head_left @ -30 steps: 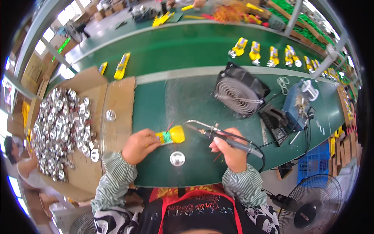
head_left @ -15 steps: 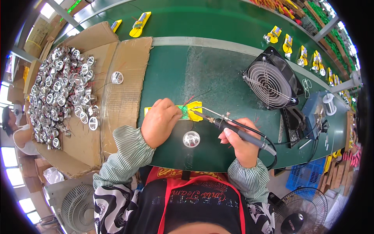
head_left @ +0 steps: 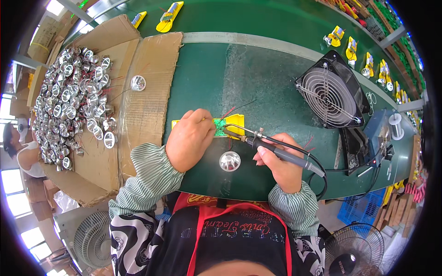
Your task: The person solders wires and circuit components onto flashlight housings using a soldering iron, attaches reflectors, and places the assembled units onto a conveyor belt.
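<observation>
My left hand (head_left: 189, 139) presses down on a yellow plastic part with a small green circuit board (head_left: 226, 126) on the green table. My right hand (head_left: 282, 164) grips a soldering iron (head_left: 267, 147) by its dark handle; the metal tip rests on the board beside my left fingers. Thin red and black wires stick out from the yellow part. A shiny silver reflector cup (head_left: 229, 161) sits on the table just in front of the board, between my two hands.
A flattened cardboard box (head_left: 138, 115) at left holds a heap of several silver reflector cups (head_left: 73, 101), one cup (head_left: 137, 83) apart. A black fan (head_left: 332, 94) and a blue solder station with a solder spool (head_left: 384, 133) stand at right. Yellow parts (head_left: 169, 16) lie on the far belt.
The view has shifted closer over the work. The soldering iron tip has come down onto the green board; my left hand stays on the yellow part.
</observation>
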A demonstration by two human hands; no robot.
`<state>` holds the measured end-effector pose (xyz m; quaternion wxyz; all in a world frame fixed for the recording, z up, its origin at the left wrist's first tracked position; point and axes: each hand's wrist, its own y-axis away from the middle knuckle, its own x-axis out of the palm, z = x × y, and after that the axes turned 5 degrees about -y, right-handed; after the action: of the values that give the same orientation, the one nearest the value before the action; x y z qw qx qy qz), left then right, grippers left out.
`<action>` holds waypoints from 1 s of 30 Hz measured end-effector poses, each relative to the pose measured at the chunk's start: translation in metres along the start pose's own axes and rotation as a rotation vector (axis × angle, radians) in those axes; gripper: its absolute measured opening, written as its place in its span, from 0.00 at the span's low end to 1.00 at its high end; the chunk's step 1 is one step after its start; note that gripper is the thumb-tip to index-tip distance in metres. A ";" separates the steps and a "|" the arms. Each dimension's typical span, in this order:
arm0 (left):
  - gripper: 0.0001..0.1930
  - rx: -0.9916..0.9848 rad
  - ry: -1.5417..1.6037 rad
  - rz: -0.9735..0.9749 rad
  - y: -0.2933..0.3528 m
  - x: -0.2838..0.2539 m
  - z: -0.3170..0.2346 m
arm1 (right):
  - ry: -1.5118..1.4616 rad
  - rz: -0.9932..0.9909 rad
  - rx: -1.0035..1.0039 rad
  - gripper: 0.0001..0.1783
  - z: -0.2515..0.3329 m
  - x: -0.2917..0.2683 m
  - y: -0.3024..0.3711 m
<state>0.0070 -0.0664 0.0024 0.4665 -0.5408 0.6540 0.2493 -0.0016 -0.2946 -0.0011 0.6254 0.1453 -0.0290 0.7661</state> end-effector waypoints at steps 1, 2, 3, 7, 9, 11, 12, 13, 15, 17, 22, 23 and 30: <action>0.04 0.001 -0.006 -0.001 0.000 0.000 0.000 | -0.002 0.003 0.006 0.10 0.000 0.000 0.000; 0.04 -0.001 -0.005 0.001 0.000 0.000 0.000 | -0.004 0.007 0.012 0.10 0.000 -0.001 -0.001; 0.04 0.001 -0.002 0.000 0.000 0.000 0.001 | -0.004 0.006 0.015 0.10 0.000 -0.001 -0.001; 0.04 0.009 0.001 0.002 -0.001 -0.001 0.000 | -0.003 0.006 0.023 0.10 -0.001 0.000 -0.002; 0.04 0.012 0.003 0.001 0.000 0.000 0.001 | -0.005 0.001 0.022 0.10 -0.001 0.000 -0.002; 0.04 0.015 0.003 -0.002 0.000 0.000 0.002 | -0.005 0.017 0.017 0.09 -0.002 -0.001 -0.002; 0.04 0.013 0.001 0.007 0.000 -0.001 0.002 | -0.005 0.017 0.017 0.09 -0.002 -0.001 -0.002; 0.03 0.013 -0.001 0.015 0.000 -0.001 0.002 | 0.015 0.030 0.005 0.09 -0.002 -0.002 -0.003; 0.03 0.007 0.002 0.020 0.000 -0.001 0.002 | 0.034 0.042 -0.008 0.09 -0.002 -0.002 -0.003; 0.03 0.002 0.005 0.025 -0.001 -0.001 0.002 | 0.043 0.030 -0.015 0.09 -0.002 -0.001 -0.003; 0.03 0.012 0.014 0.023 -0.001 -0.001 0.003 | 0.008 0.007 -0.013 0.09 0.003 -0.004 0.000; 0.03 0.013 0.014 0.022 -0.001 -0.001 0.003 | -0.029 -0.013 -0.012 0.09 0.005 -0.005 0.001; 0.04 0.017 0.014 0.031 -0.001 -0.001 0.005 | 0.015 -0.062 -0.053 0.09 0.013 -0.016 0.000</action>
<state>0.0092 -0.0619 0.0017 0.4624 -0.5283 0.6677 0.2474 0.0039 -0.3127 0.0075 0.6526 0.1236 -0.0399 0.7465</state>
